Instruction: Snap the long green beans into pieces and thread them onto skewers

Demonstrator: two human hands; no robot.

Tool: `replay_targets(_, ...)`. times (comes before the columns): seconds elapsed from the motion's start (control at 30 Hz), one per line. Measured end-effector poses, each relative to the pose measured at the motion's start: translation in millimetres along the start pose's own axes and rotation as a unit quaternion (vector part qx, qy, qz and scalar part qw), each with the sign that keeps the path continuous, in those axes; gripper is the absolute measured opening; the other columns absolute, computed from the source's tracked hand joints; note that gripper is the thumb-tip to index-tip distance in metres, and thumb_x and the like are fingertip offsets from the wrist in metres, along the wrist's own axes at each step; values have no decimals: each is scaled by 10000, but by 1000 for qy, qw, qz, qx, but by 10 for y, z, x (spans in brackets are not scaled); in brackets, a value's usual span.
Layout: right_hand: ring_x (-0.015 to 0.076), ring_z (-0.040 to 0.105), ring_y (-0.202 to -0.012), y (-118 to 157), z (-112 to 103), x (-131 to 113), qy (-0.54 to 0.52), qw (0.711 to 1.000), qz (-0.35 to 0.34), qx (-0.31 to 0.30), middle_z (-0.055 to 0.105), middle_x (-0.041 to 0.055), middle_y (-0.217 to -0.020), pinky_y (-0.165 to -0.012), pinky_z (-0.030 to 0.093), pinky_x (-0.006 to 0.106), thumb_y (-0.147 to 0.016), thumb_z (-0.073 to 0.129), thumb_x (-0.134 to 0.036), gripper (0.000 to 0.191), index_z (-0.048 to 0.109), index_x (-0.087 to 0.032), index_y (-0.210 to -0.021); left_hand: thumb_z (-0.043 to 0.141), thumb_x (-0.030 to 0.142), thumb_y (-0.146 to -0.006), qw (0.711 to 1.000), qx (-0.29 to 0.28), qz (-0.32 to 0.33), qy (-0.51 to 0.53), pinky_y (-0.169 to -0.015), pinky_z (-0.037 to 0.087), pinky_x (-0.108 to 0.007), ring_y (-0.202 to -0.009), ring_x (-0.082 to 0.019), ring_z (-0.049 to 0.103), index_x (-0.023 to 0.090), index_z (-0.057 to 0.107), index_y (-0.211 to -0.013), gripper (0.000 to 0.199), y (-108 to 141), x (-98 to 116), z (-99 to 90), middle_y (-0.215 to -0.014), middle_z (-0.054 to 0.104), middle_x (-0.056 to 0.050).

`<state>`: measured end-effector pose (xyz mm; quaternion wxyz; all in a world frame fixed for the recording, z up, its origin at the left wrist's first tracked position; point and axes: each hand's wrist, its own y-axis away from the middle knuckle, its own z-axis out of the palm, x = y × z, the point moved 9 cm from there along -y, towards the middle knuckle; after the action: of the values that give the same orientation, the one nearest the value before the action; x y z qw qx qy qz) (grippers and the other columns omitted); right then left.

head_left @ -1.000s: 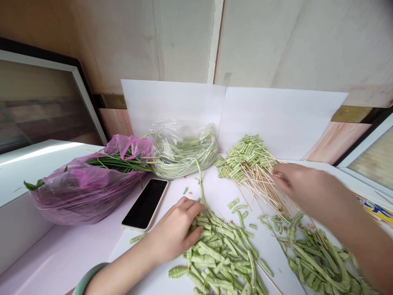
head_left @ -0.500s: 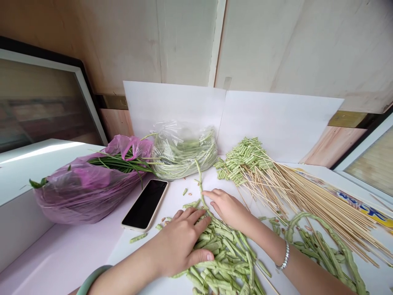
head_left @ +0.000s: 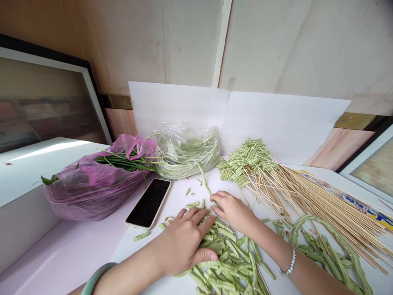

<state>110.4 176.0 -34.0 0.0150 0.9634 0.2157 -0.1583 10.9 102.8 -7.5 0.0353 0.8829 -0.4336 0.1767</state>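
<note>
My left hand [head_left: 187,239] lies palm down with fingers spread on a pile of cut green bean pieces [head_left: 225,270]. Just beyond it, my right hand [head_left: 231,209] has its thumb and fingers closed around a long green bean [head_left: 204,178]. The bean's far end reaches back to a clear plastic bag [head_left: 187,153] full of long beans. Where its near end lies is hidden by my fingers.
A phone [head_left: 149,203] lies left of the pile, beside a purple bag [head_left: 95,188] of green stalks. Skewers [head_left: 322,205] threaded with bean pieces [head_left: 248,159] lie at right. More loose beans [head_left: 328,254] are near my right forearm. White boards [head_left: 282,127] stand behind.
My right fingers, earlier stretched out along the long bean, have now closed on it. The bean's near part has shifted right. My left hand stays on the pile; the view moved slightly.
</note>
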Motion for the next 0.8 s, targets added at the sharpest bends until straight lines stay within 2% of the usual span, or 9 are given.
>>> replay_targets(0.13, 219, 630, -986, -23, 55, 138, -88, 995, 43, 5, 604, 83, -1211, -823, 541, 425, -945, 583, -311, 285, 580, -183, -1199, 365, 687, -855, 1000, 1, -15, 3, -1051, 349, -586, -1291, -393, 427, 145, 408, -1432, 793, 14, -26, 12, -1442, 450, -192)
replay_targets(0.3, 221, 632, -983, -55, -70, 350, -236, 966, 80, 65, 604, 83, -1207, -817, 544, 425, -942, 587, -313, 294, 576, -180, -1203, 350, 661, -879, 999, -2, -36, 9, -1049, 323, -632, -1316, -409, 383, 170, 436, -1417, 733, 13, -36, -13, -1466, 431, -156)
replay_targets(0.47, 214, 640, -949, -4, -339, 478, -402, 901, 75, 143, 614, 80, -1172, -789, 550, 415, -942, 587, -310, 294, 576, -163, -1197, 371, 591, -914, 997, 24, -57, 37, -1026, 381, -583, -1269, -374, 435, 147, 496, -1362, 643, -6, -61, -109, -1418, 480, -169)
replay_targets(0.57, 171, 652, -812, 81, -508, 448, -494, 849, 63, 180, 651, 23, -996, -739, 550, 357, -878, 659, -371, 293, 565, -200, -1097, 410, 517, -930, 994, 61, -65, 62, -1023, 408, -517, -1226, -330, 475, 153, 547, -1299, 536, -7, -83, -170, -1356, 536, -149)
replay_targets(0.67, 139, 639, -707, 173, -636, 352, -556, 804, 54, 205, 626, -40, -846, -714, 543, 320, -740, 768, -422, 391, 510, -256, -984, 455, 410, -936, 987, 107, -68, 97, -988, 441, -450, -1140, -274, 530, 179, 585, -1213, 384, 10, -103, -224, -1223, 611, -119)
replay_targets(0.8, 150, 648, -664, 252, -678, 183, -591, 779, 47, 203, 619, -44, -797, -680, 553, 335, -680, 804, -402, 429, 498, -263, -947, 495, 374, -923, 975, 152, -81, 141, -938, 464, -396, -1086, -242, 545, 178, 570, -1166, 321, 43, -157, -267, -1094, 620, -111)
